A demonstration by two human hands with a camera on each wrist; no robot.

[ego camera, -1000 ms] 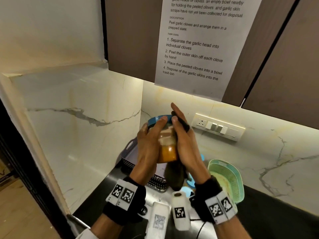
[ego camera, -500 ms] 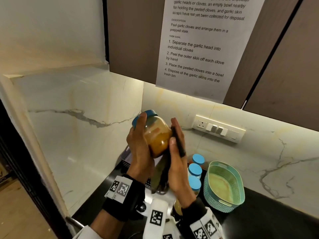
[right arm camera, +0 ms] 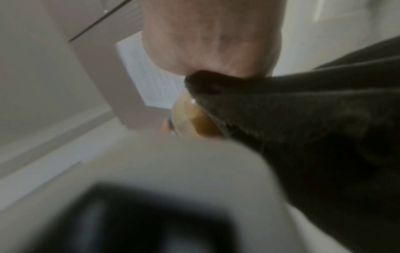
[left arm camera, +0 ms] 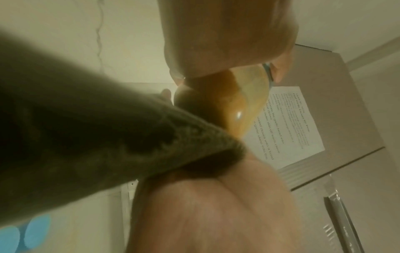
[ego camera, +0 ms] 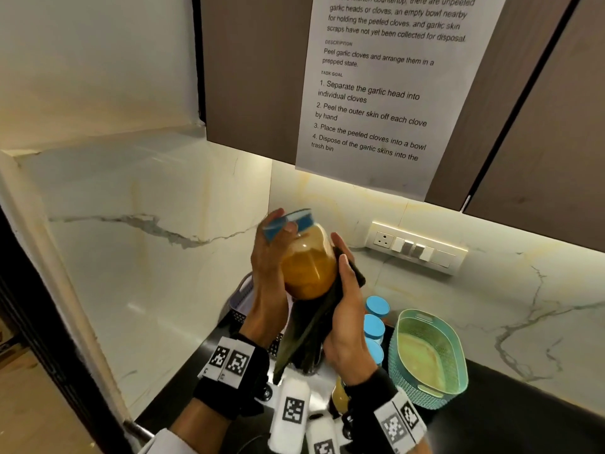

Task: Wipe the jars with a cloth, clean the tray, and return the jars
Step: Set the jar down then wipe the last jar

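A clear jar (ego camera: pixel 309 263) of orange-yellow contents with a blue lid (ego camera: pixel 288 222) is held up in front of the wall, tilted with its lid to the upper left. My left hand (ego camera: pixel 271 257) grips it by the lid and shoulder. My right hand (ego camera: pixel 347 309) presses a dark cloth (ego camera: pixel 314 322) against the jar's right side and bottom, thumb over the cloth. The cloth (left arm camera: pixel 108 145) hangs below the jar (left arm camera: pixel 242 102) in the left wrist view, and the right wrist view shows the cloth (right arm camera: pixel 303 128) over the jar (right arm camera: pixel 194 118). Three blue-lidded jars (ego camera: pixel 375 326) stand on the black counter. A grey perforated tray (ego camera: pixel 240 299) lies behind my left hand.
A teal perforated basket (ego camera: pixel 429 355) stands to the right of the jars. A switch panel (ego camera: pixel 415 247) is on the marble back wall. Dark cabinets with a taped paper sheet (ego camera: pixel 386 86) hang overhead. A marble side wall stands on the left.
The jar went from upright to tilted with its lid to the left, then rose a little. My right hand slid with the cloth down towards the jar's bottom.
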